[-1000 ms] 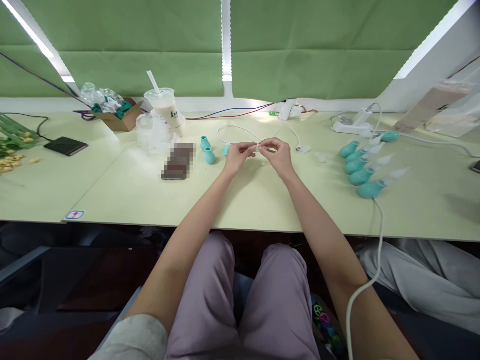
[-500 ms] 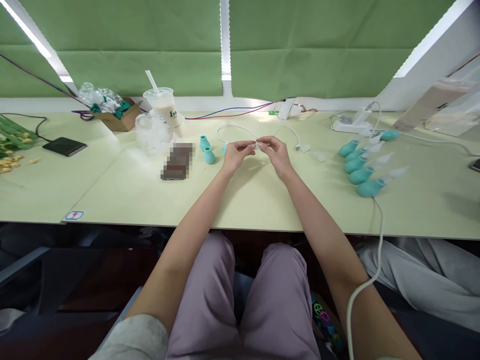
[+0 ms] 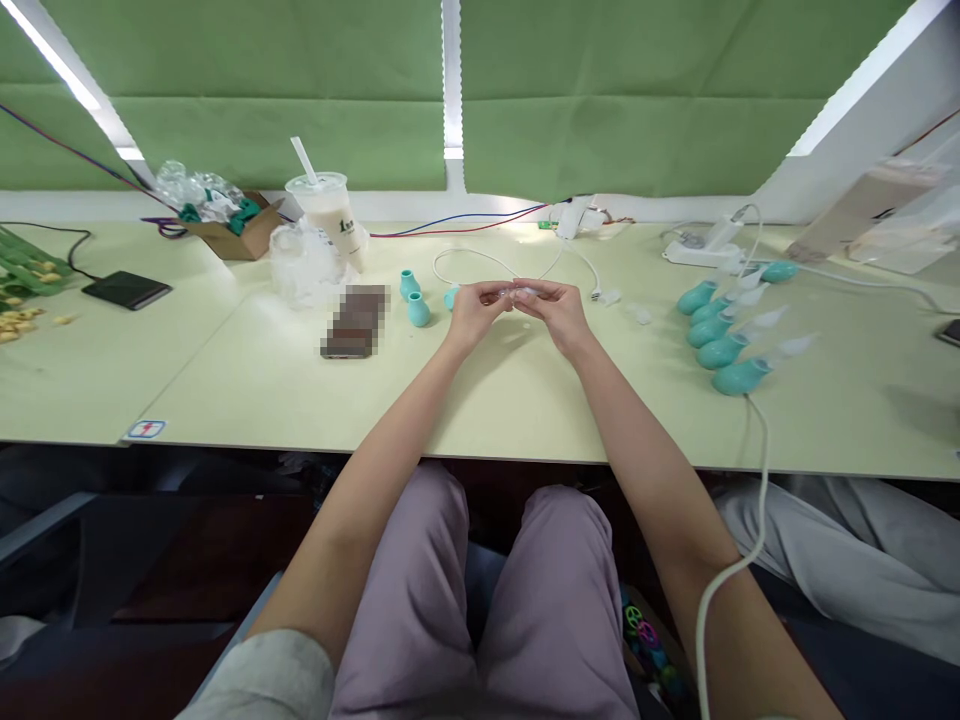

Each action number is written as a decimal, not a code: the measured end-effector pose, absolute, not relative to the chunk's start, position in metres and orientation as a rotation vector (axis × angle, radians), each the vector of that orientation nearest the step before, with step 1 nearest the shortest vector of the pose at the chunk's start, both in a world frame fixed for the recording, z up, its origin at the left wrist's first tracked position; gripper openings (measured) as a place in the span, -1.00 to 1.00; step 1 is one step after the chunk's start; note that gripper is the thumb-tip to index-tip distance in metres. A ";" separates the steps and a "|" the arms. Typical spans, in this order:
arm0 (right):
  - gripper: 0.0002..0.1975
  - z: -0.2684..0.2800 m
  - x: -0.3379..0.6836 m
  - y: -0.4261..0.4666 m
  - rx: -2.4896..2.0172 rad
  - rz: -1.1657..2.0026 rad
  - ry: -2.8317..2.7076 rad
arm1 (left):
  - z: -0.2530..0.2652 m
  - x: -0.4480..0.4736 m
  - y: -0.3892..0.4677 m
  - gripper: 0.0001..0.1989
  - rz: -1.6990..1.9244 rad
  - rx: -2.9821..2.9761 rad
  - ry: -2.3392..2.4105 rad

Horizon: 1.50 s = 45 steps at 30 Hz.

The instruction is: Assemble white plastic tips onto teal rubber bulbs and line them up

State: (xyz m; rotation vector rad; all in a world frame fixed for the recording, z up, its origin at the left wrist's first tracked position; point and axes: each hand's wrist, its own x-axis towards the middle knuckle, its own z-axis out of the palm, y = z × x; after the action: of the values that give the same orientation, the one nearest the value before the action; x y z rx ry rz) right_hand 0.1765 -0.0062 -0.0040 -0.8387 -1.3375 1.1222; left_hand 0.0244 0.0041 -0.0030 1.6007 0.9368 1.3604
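My left hand [image 3: 475, 315] and my right hand [image 3: 559, 314] meet over the table, fingertips pinched together. Between them is a small translucent white piece [image 3: 517, 292], mostly hidden by the fingers. Left of my left hand stand two small teal vase-shaped shells [image 3: 418, 310], and a third teal shell [image 3: 450, 298] is partly covered by that hand. Behind my hands a thin white cable [image 3: 466, 252] curves toward a plug [image 3: 595, 294]. Small clear pieces [image 3: 639, 315] lie right of my right hand. Farther right, several teal bulb-shaped bases [image 3: 739, 377] with white flame-shaped tips [image 3: 796, 346] lie in a row.
A blurred phone [image 3: 354, 322], a drink cup [image 3: 330, 212], a plastic bag [image 3: 298, 262] and a cardboard box [image 3: 247, 236] stand to the left. At the back right is a power strip [image 3: 694, 253]. A thick white cable [image 3: 761, 490] hangs over the table edge across my right arm.
Both hands have shifted down slightly and my fingers have changed position around the small piece. Everything on the table lies as before.
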 end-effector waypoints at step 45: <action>-0.55 0.005 0.187 -0.007 -0.935 1.100 -1.433 | -0.037 -0.019 0.040 -0.79 1.209 2.132 1.819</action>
State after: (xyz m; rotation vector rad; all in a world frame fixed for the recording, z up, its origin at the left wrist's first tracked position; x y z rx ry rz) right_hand 0.1873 -0.0069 0.0053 -0.9352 -1.4329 1.1001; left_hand -0.0193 0.0399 -0.0366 2.1316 1.8189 1.2087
